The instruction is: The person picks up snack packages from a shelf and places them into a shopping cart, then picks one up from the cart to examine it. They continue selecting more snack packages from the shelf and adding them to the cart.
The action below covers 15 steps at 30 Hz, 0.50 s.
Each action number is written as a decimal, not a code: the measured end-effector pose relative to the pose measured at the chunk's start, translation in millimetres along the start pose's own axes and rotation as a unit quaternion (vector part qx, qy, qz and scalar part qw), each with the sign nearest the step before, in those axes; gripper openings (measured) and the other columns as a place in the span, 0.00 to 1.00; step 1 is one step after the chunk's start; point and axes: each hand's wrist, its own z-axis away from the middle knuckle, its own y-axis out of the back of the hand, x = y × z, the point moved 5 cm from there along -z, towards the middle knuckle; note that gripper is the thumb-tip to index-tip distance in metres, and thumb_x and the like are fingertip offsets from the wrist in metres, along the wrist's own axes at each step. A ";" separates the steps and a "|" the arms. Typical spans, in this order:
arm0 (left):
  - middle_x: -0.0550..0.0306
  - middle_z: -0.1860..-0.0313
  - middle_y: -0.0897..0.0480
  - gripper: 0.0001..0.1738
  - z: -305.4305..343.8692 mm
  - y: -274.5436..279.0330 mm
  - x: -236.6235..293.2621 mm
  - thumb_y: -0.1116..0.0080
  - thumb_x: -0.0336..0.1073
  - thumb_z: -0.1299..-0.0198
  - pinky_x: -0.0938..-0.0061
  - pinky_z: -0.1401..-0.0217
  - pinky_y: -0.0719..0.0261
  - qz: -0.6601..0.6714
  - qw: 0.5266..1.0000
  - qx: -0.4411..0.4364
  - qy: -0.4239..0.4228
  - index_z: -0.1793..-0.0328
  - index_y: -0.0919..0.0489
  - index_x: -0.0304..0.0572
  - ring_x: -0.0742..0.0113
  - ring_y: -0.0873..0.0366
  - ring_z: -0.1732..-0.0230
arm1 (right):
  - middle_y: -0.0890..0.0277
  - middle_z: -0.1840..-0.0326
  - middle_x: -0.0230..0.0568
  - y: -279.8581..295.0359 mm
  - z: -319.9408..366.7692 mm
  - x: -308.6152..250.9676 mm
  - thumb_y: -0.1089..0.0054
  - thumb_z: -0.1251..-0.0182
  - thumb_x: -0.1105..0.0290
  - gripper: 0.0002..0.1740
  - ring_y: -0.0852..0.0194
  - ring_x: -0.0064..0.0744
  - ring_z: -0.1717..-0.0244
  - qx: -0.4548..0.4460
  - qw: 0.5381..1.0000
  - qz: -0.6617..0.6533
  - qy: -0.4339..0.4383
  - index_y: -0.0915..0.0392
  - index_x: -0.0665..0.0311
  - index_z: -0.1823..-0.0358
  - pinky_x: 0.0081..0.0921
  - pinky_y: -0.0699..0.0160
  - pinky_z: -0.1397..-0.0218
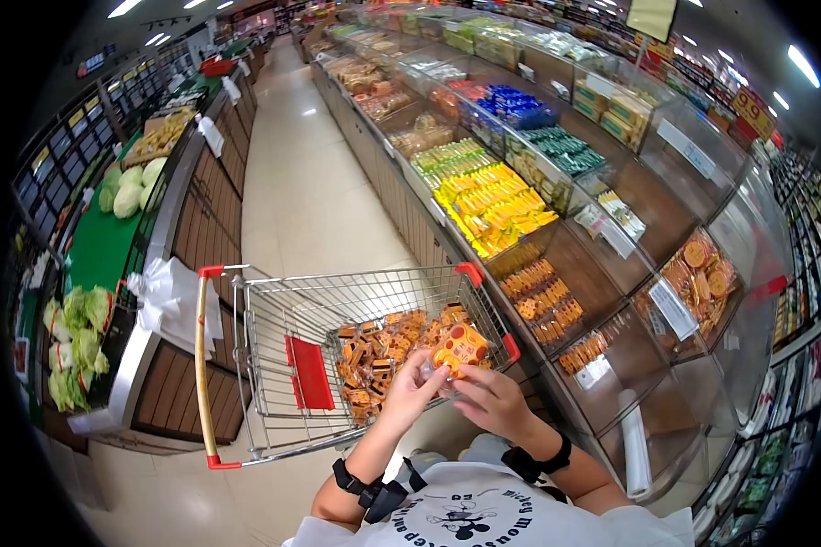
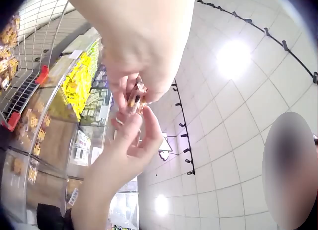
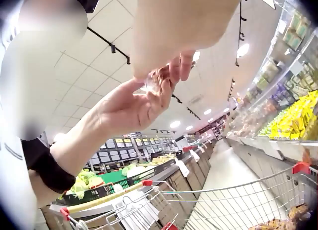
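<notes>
Both hands pinch one wrapped cookie (image 1: 461, 349), orange with red-brown spots in a clear wrapper, held over the shopping cart (image 1: 274, 284). My left hand (image 1: 412, 387) grips its left side, and my right hand (image 1: 493, 401) has thumb and fingers at its lower right edge. Seen from the left wrist, the wrapped cookie (image 2: 136, 98) sits between the fingertips of both hands, edge partly hidden. In the right wrist view the fingers cover much of the wrapped cookie (image 3: 158, 80). Below lies a heap of similar wrapped cookies (image 1: 374, 351) in the cart.
To the right runs a stepped display of bins with yellow packets (image 1: 493, 210), more wrapped cookies (image 1: 543, 301) and blue packets (image 1: 515, 105). On the left a produce counter carries lettuce (image 1: 80, 337) and cabbages (image 1: 129, 196). White plastic bags (image 1: 169, 296) hang there. An aisle (image 1: 301, 182) stretches ahead.
</notes>
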 end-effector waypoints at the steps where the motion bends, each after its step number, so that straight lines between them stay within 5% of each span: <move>1: 0.64 0.69 0.28 0.16 -6.6 -5.1 -3.5 0.52 0.31 0.48 0.86 0.72 0.31 -0.009 1.000 0.007 0.016 0.52 0.37 0.37 0.80 0.30 0.72 | 0.34 0.60 0.39 11.2 3.7 9.1 0.42 0.61 0.76 0.21 0.31 0.35 0.64 -0.007 0.999 -0.022 -0.024 0.32 0.60 0.60 0.23 0.29 0.64; 5: 0.60 0.76 0.26 0.15 -40.1 -29.5 -22.3 0.50 0.32 0.50 0.82 0.77 0.33 -0.314 0.947 -0.064 -0.013 0.55 0.32 0.39 0.77 0.32 0.80 | 0.34 0.60 0.42 63.1 17.9 67.9 0.44 0.59 0.78 0.23 0.32 0.38 0.63 0.079 0.977 0.020 -0.195 0.35 0.64 0.57 0.26 0.31 0.62; 6: 0.56 0.77 0.27 0.15 -47.2 -50.0 -9.2 0.48 0.33 0.52 0.78 0.77 0.33 -0.410 0.901 -0.091 -0.109 0.56 0.30 0.40 0.71 0.31 0.81 | 0.33 0.63 0.41 73.8 17.5 82.1 0.44 0.57 0.76 0.20 0.32 0.36 0.68 0.051 0.969 -0.001 -0.240 0.34 0.64 0.58 0.25 0.32 0.65; 9: 0.54 0.75 0.27 0.15 -77.0 -90.6 -29.8 0.48 0.31 0.52 0.78 0.76 0.32 -0.392 0.890 -0.179 -0.150 0.56 0.31 0.41 0.67 0.31 0.80 | 0.33 0.67 0.40 88.1 46.3 118.4 0.45 0.55 0.73 0.16 0.33 0.32 0.73 -0.123 0.919 -0.125 -0.354 0.32 0.64 0.61 0.23 0.34 0.70; 10: 0.54 0.69 0.27 0.15 -88.0 -101.1 -41.9 0.49 0.28 0.53 0.79 0.72 0.31 -0.385 0.891 -0.209 -0.120 0.56 0.31 0.40 0.68 0.30 0.74 | 0.33 0.71 0.39 92.0 63.3 129.8 0.44 0.54 0.70 0.14 0.35 0.28 0.77 -0.096 0.937 -0.110 -0.316 0.31 0.64 0.63 0.21 0.35 0.74; 15: 0.54 0.59 0.30 0.16 -132.3 -166.4 -124.5 0.52 0.22 0.54 0.81 0.64 0.30 -0.296 0.935 -0.189 -0.048 0.55 0.33 0.39 0.68 0.29 0.64 | 0.35 0.72 0.41 124.7 151.7 192.6 0.44 0.57 0.73 0.12 0.32 0.30 0.76 -0.041 0.887 -0.104 -0.449 0.32 0.66 0.69 0.21 0.34 0.73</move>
